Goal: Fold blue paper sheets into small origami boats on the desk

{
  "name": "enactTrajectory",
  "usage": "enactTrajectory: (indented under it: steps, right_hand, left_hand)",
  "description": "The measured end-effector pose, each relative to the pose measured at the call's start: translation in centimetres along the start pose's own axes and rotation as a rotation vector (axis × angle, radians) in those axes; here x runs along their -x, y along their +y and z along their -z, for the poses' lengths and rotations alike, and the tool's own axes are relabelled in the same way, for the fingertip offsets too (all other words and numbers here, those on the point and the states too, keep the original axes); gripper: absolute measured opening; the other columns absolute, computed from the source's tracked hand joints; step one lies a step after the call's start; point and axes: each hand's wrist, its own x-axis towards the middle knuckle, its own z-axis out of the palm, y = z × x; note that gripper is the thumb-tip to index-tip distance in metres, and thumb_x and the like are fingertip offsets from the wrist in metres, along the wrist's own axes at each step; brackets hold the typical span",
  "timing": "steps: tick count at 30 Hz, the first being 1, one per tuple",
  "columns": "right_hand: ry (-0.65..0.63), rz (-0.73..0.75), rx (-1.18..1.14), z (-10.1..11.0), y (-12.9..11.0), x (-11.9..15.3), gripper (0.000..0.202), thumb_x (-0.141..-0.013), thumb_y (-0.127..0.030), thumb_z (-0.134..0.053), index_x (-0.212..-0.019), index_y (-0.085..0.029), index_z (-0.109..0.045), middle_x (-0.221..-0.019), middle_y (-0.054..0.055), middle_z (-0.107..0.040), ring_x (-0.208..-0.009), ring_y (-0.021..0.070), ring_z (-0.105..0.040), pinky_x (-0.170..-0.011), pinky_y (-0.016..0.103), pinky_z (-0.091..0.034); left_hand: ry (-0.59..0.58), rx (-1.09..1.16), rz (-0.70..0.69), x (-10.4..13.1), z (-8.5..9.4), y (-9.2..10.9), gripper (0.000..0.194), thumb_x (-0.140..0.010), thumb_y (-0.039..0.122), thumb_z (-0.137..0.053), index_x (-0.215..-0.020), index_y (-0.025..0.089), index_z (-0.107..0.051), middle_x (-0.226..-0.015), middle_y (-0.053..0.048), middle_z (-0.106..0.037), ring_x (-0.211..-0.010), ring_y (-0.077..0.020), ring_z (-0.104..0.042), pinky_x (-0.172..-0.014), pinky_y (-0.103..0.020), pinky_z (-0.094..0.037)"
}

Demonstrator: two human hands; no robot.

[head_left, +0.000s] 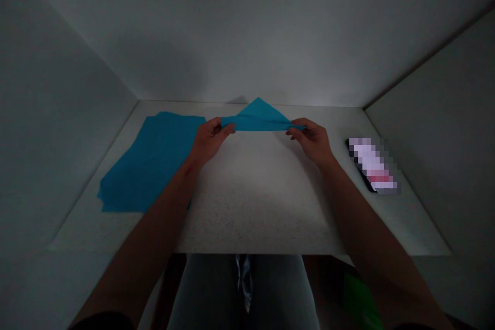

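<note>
A blue sheet (260, 117), paper or thin cloth, is stretched between my two hands near the back of the table. Its lower edge is folded into a straight band, and a triangular point rises above the middle. My left hand (211, 138) pinches the band's left end between thumb and fingers. At the right end, my right hand (310, 138) grips the narrowed tip the same way. Left of my left hand lies a stack of flat blue sheets (149, 160), partly covered by my left forearm.
The pale speckled tabletop (255, 201) meets a white wall (247, 31) at the back and side panels left and right. On the right lies a phone (373, 165) with a lit, blurred screen. Something green (359, 299) shows below the table at lower right.
</note>
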Motion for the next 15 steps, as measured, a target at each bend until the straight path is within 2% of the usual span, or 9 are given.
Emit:
enactTrajectory:
  steps: [4,6,11,15]
  right_hand:
    - [0.021,-0.016,-0.030,-0.3,0.0,-0.2,0.047,-0.084,-0.071,-0.085,-0.090,-0.028,-0.067,-0.080,0.001,-0.071,-0.072,0.0189,-0.067,-0.067,0.036,-0.061]
    - [0.046,-0.019,-0.070,-0.5,-0.2,-0.3,0.052,-0.080,-0.072,-0.087,-0.094,-0.029,-0.061,-0.080,0.000,-0.068,-0.070,0.0182,-0.066,-0.066,0.035,-0.060]
    - [0.070,-0.031,-0.056,-0.5,-0.9,-0.3,0.058,-0.083,-0.074,-0.083,-0.114,-0.035,-0.052,-0.083,-0.003,-0.061,-0.067,0.0186,-0.064,-0.067,0.038,-0.060]
    - [0.073,0.000,-0.043,-0.7,-1.0,-0.3,0.055,-0.084,-0.075,-0.081,-0.109,-0.034,-0.053,-0.084,-0.002,-0.059,-0.068,0.0176,-0.060,-0.066,0.037,-0.056]
  left_hand:
    - [0.030,0.081,-0.026,-0.2,-0.2,-0.2,0.048,-0.082,0.057,-0.089,-0.081,0.023,-0.056,-0.077,0.001,-0.068,-0.075,-0.0142,-0.069,-0.071,-0.027,-0.057]
    - [0.038,0.120,-0.045,-0.3,-0.4,-0.4,0.052,-0.080,0.055,-0.091,-0.085,0.024,-0.049,-0.074,0.004,-0.065,-0.072,-0.0127,-0.069,-0.070,-0.026,-0.058]
    - [0.054,0.145,-0.067,-0.4,-0.7,-0.7,0.055,-0.084,0.051,-0.088,-0.108,0.030,-0.044,-0.079,0.008,-0.069,-0.073,-0.0122,-0.072,-0.075,-0.027,-0.061]
    - [0.056,0.110,-0.085,-0.4,-0.6,-0.8,0.041,-0.089,0.050,-0.083,-0.104,0.027,-0.052,-0.080,0.005,-0.070,-0.073,-0.0125,-0.073,-0.071,-0.026,-0.058]
